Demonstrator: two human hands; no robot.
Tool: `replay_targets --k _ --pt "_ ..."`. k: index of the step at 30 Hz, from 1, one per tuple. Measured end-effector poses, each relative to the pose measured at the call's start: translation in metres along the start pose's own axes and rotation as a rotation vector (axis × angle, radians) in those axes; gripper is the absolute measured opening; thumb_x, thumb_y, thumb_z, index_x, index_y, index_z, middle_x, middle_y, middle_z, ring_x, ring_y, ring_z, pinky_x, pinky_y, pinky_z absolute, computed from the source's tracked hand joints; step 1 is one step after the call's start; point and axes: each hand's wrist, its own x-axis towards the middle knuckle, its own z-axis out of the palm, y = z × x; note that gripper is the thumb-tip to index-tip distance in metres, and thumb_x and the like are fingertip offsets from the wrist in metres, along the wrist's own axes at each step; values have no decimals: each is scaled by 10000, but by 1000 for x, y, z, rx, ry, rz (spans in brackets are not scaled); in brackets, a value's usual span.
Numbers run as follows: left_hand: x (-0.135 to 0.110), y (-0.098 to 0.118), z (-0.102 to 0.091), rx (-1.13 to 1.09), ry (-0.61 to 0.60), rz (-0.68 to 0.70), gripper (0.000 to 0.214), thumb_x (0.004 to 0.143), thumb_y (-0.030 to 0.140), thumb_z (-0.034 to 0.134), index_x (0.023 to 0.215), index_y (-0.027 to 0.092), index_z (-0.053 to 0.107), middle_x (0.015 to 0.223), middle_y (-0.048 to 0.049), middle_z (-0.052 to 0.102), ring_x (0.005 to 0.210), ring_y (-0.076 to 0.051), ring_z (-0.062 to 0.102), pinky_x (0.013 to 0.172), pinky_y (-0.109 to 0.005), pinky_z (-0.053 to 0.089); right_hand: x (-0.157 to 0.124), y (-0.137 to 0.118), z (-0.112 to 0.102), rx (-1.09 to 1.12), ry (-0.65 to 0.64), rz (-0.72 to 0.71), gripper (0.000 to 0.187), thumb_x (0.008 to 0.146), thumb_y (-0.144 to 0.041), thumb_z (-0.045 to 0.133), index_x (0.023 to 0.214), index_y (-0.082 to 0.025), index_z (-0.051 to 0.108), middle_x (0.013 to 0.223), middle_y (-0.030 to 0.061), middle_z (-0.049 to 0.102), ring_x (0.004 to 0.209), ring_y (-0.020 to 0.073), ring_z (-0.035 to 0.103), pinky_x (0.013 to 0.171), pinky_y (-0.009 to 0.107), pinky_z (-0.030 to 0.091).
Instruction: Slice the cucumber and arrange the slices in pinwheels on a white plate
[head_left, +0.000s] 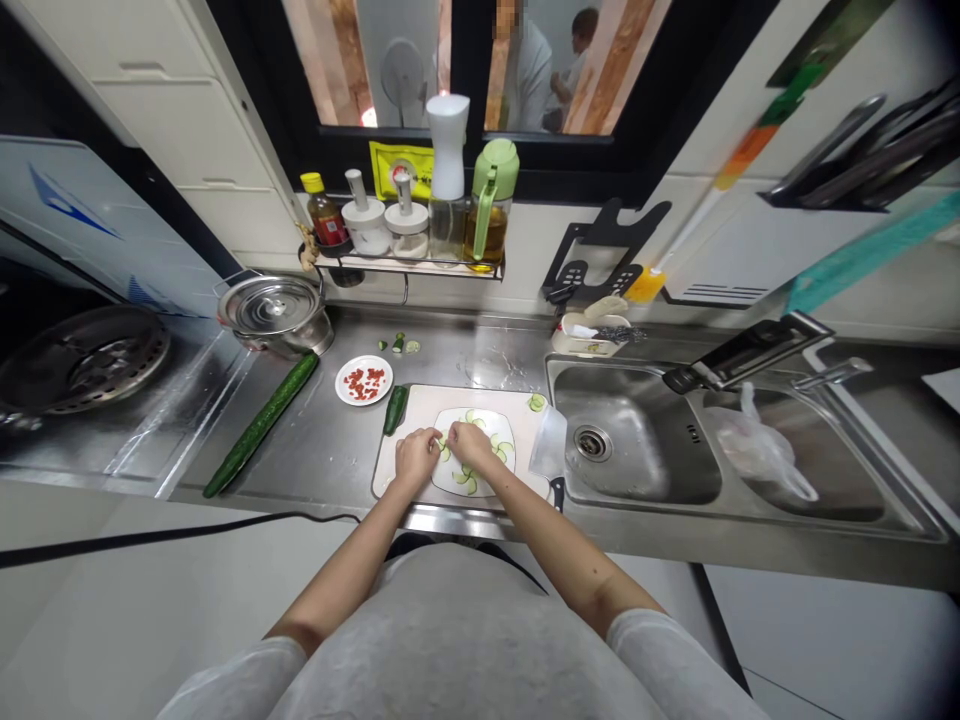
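A white square plate [487,481] lies on a pale cutting board [409,400], with thin cucumber slices [466,483] set in curved clusters on it. Over the plate's left side, my left hand [416,458] pinches a cucumber slice between its fingertips. Close beside it, my right hand [470,446] is closed with the fingertips pointing down at the same slices; what it grips is hidden. A short cucumber piece [396,410] rests at the board's left edge. On the right side of the board lies a cleaver [549,442], with a small stack of slices [536,402] near it.
A small plate of chopped red pieces [364,380], a whole cucumber [262,425] and a lidded steel pot [277,310] stand left. The double sink [637,430], holding a plastic bag [757,450], is right. A seasoning rack [412,262] hangs behind; a wok [82,355] sits far left.
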Motion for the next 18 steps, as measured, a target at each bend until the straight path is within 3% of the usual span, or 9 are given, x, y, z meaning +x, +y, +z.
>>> replay_targets --k 11,18 --pt "-1 -5 5 13 68 80 232 815 246 567 1007 231 697 1026 -73 564 1037 -225 499 914 -343 365 -3 -1 -2 -103 -1 12 155 890 -281 523 999 -192 589 1007 90 667 943 196 601 687 252 380" --pt "-2 -5 5 14 28 104 210 823 265 577 984 256 712 1045 -72 533 1057 -229 469 932 -356 356 -8 2 1 -132 29 32 184 922 -309 474 1027 -193 571 999 95 668 928 208 621 685 271 392"
